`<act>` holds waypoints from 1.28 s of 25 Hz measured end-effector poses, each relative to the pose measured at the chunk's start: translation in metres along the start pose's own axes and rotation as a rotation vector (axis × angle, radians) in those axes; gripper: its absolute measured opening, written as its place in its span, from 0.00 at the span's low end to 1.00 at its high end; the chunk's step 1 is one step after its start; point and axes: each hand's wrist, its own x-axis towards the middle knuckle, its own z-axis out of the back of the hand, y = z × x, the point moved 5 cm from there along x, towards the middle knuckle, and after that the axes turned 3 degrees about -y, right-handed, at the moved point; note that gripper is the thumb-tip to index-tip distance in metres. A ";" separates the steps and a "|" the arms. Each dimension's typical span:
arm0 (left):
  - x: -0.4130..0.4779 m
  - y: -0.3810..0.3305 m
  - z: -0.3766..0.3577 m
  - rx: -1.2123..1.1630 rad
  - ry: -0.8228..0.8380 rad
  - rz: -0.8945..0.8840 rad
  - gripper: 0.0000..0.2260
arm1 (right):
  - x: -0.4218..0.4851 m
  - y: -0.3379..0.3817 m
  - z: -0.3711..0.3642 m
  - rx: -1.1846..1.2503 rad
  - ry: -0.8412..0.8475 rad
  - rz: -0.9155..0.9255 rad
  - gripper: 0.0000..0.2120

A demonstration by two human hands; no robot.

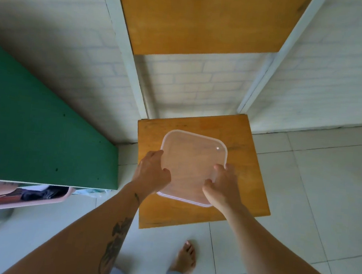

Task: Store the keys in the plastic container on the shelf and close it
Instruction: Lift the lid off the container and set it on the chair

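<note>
No readable text, label, brand, number or sign anywhere.

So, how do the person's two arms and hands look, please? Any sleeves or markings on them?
Both arms are bare, with no sleeves, watch or rings visible. The left forearm carries dark tattoos: a long leaf-like design and a small mark nearer the wrist. The left hand and right hand wear no gloves.

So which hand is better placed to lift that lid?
Probably the right hand: its fingers hook the lid's near-right corner. The left hand lies flatter along the left edge, better for steadying.
</note>
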 end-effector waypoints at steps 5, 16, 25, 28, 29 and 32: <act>-0.045 -0.018 0.076 -0.092 -0.081 0.022 0.24 | -0.044 0.051 0.059 0.055 0.011 0.072 0.21; -0.183 -0.055 0.286 -0.264 -0.404 -0.107 0.17 | -0.160 0.233 0.192 0.227 -0.034 0.476 0.26; -0.236 0.039 0.392 -0.331 -0.662 -0.122 0.14 | -0.233 0.379 0.160 0.134 -0.068 0.811 0.28; -0.240 0.093 0.425 -0.352 -0.694 -0.125 0.13 | -0.262 0.429 0.133 0.084 -0.078 0.874 0.27; -0.240 0.114 0.437 -0.371 -0.701 -0.124 0.12 | -0.270 0.446 0.120 0.053 -0.081 0.892 0.27; -0.238 0.169 0.467 -0.427 -0.763 -0.118 0.13 | -0.283 0.483 0.080 -0.089 -0.080 0.913 0.29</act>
